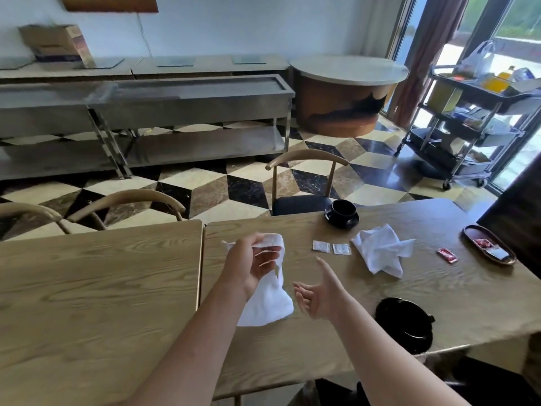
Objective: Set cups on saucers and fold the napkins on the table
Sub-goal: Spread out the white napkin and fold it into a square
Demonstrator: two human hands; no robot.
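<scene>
Holding: left hand (251,265) grip clamped on napkin (268,300), hanging above surface (292,353)
Right hand (317,297): fingers apart, empty
Second napkin (380,249): crumpled, 2 o'clock
Risk: one-handed hold, folds go crooked

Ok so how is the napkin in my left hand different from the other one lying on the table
The held napkin is gripped at its top by your left hand and hangs down long and narrow; the loose napkin lies crumpled and spread on the table, touched by neither hand. The held napkin is in front of you; the loose napkin lies farther right, beside two small white packets. Both are white cloth, neither folded yet.
</scene>
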